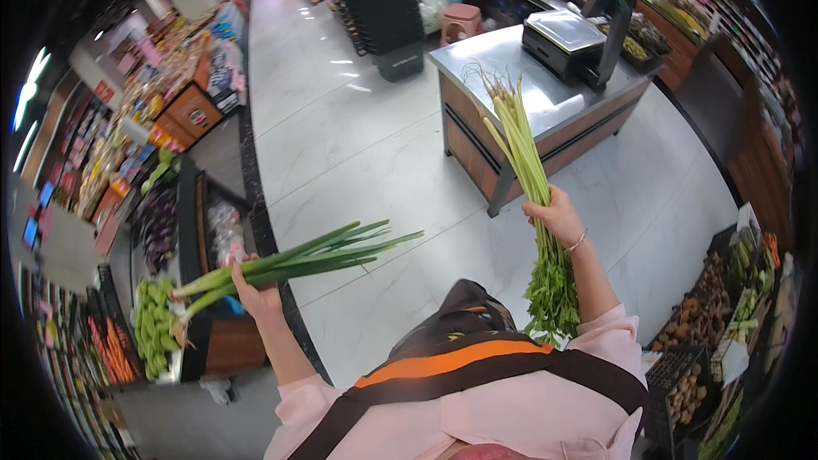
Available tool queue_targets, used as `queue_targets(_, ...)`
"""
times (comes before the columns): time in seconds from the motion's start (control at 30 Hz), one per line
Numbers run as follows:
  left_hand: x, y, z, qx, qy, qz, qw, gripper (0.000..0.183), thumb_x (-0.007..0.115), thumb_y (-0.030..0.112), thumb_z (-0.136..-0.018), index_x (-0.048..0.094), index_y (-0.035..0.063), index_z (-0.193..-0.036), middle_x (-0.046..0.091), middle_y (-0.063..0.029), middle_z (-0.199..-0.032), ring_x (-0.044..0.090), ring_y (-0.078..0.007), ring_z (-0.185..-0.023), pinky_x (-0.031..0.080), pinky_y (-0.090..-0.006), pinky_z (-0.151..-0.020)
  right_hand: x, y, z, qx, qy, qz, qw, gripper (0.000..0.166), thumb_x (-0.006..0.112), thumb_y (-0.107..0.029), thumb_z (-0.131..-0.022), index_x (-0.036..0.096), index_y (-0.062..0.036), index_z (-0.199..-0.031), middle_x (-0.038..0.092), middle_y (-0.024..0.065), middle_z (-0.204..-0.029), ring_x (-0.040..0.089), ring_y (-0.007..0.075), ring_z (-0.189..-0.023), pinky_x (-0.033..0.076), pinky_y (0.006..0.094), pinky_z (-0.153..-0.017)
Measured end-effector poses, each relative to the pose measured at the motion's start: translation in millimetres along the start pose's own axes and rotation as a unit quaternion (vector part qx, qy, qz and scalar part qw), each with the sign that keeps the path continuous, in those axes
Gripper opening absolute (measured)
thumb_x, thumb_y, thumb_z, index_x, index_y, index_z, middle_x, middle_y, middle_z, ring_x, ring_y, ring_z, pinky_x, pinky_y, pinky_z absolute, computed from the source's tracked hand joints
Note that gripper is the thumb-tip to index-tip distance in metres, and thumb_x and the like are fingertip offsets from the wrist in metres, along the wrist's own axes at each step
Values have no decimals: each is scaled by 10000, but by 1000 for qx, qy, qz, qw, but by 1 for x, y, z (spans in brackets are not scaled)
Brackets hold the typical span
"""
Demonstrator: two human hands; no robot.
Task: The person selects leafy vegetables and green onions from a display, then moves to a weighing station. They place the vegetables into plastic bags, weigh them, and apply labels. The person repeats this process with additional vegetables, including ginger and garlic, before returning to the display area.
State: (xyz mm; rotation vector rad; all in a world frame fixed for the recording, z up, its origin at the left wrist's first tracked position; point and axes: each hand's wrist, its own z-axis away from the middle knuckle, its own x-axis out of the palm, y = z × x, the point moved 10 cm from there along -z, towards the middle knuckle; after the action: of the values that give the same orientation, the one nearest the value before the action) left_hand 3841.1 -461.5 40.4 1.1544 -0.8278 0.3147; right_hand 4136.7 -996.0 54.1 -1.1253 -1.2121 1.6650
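A bunch of green onions [300,262] lies across my left hand [257,297], held about its stalks. Their pale root ends point left and the dark green tips stretch right over the floor. On the other side, my right hand [557,217] grips a bunch of leafy celery [521,140] by the middle of its stems. The thin roots reach up in front of the metal-topped counter [470,54], while the leaves hang down by my forearm. Both bunches are held in the air, apart from each other.
A weighing scale [565,32] with a raised display stands on the counter. Stacked black shopping baskets [383,19] and a pink stool [460,22] are behind it. Green peppers [153,326] and eggplants [158,223] fill the left stand. At right sits a black crate of potatoes or similar roots [687,396].
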Motion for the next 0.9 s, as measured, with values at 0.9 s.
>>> queue_targets(0.9, 487, -400, -652, -239, -186, -92, 948, 292, 579, 211, -898, 574, 167, -1186, 589, -8, -969, 580, -146, -915, 404, -542, -952, -64, -44, -675, 71, 315, -130, 937, 146, 670, -144, -778, 615, -14, -738, 596, 45, -651, 558, 125, -562, 442, 269, -535)
